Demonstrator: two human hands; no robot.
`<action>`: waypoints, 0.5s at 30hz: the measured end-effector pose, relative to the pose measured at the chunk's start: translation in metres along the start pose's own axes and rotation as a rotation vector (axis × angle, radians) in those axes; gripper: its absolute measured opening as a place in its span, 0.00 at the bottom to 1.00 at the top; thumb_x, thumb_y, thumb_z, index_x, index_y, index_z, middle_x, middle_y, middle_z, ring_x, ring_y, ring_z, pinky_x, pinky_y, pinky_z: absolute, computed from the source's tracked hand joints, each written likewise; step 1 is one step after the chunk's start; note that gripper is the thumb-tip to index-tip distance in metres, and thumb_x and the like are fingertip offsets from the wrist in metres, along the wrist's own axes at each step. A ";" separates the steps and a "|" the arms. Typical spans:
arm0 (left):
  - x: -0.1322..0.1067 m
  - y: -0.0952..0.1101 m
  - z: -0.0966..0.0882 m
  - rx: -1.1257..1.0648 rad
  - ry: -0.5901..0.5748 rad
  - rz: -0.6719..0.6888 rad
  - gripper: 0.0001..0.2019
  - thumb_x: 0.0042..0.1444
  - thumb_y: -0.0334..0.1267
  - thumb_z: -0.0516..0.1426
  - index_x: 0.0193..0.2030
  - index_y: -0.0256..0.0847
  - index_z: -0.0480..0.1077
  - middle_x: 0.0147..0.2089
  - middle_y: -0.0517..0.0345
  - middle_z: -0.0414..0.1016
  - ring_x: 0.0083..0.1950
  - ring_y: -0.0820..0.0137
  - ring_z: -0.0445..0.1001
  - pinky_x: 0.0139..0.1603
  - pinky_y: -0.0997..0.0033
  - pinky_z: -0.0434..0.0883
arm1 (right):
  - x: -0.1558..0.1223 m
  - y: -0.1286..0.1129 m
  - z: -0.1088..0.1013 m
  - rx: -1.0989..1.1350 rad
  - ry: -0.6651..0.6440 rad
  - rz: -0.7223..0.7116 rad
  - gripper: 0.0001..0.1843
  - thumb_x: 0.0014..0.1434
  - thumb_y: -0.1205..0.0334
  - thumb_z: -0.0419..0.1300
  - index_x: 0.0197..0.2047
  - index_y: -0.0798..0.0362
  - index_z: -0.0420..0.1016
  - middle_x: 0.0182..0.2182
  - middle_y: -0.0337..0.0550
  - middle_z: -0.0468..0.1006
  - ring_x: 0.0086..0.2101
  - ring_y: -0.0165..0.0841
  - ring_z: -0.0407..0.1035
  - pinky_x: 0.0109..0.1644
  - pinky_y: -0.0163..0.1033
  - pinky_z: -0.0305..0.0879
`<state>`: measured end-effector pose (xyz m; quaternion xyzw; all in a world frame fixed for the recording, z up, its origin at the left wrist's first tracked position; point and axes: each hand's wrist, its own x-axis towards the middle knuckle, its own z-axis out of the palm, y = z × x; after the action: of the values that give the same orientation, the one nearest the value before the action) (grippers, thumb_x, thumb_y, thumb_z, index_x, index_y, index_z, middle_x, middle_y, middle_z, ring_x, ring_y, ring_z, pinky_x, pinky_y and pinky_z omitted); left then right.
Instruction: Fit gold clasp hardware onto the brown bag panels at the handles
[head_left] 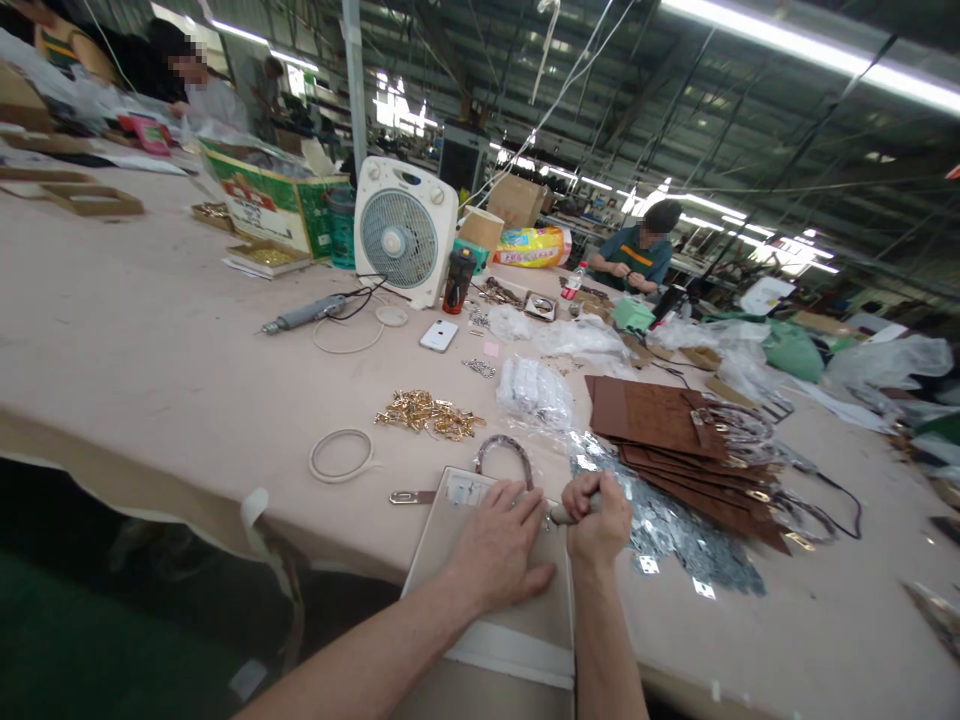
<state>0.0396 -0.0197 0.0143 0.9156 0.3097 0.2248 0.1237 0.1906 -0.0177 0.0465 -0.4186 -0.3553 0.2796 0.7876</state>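
Observation:
My left hand (501, 548) lies flat, fingers stretched out, pressing on a beige board-like piece (457, 520) at the table's near edge. My right hand (598, 520) is closed around a slim tool handle (562, 514) whose tip points at the piece beside my left fingers. A curved strap handle (501, 447) and a flat metal tab (409, 497) lie at the top of the piece. A stack of brown leather pieces (660, 420) with metal fittings sits to the right, above a spread of small silver metal plates (667, 525).
A pile of gold fittings (429, 413), a tape ring (341, 455), a white phone (439, 335), a small fan (403, 230), a power screwdriver (300, 315) and plastic bags (534, 390) lie on the long pink table (135, 340). Other people work at the far ends.

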 end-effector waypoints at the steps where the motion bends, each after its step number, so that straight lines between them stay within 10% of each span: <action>1: 0.000 0.000 0.000 -0.002 -0.002 0.001 0.37 0.63 0.60 0.58 0.71 0.38 0.62 0.73 0.48 0.65 0.74 0.51 0.59 0.77 0.49 0.52 | 0.001 -0.003 0.001 0.030 0.005 -0.049 0.22 0.68 0.48 0.57 0.26 0.51 0.64 0.15 0.29 0.57 0.15 0.23 0.50 0.19 0.31 0.47; 9: 0.002 0.001 -0.002 -0.031 -0.014 -0.006 0.37 0.64 0.60 0.57 0.72 0.37 0.61 0.73 0.47 0.65 0.75 0.51 0.57 0.79 0.48 0.49 | -0.005 0.007 -0.001 -0.067 -0.083 0.097 0.23 0.67 0.49 0.58 0.24 0.51 0.63 0.15 0.29 0.57 0.15 0.23 0.50 0.19 0.31 0.45; 15: 0.000 0.000 -0.003 -0.042 -0.002 -0.005 0.37 0.63 0.59 0.58 0.72 0.37 0.60 0.73 0.47 0.64 0.74 0.50 0.59 0.79 0.49 0.51 | -0.003 -0.003 0.003 -0.025 -0.025 -0.123 0.22 0.68 0.51 0.57 0.24 0.50 0.63 0.15 0.30 0.58 0.16 0.25 0.52 0.20 0.33 0.47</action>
<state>0.0380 -0.0197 0.0173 0.9122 0.3073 0.2300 0.1437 0.1866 -0.0200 0.0494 -0.4023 -0.3939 0.2312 0.7934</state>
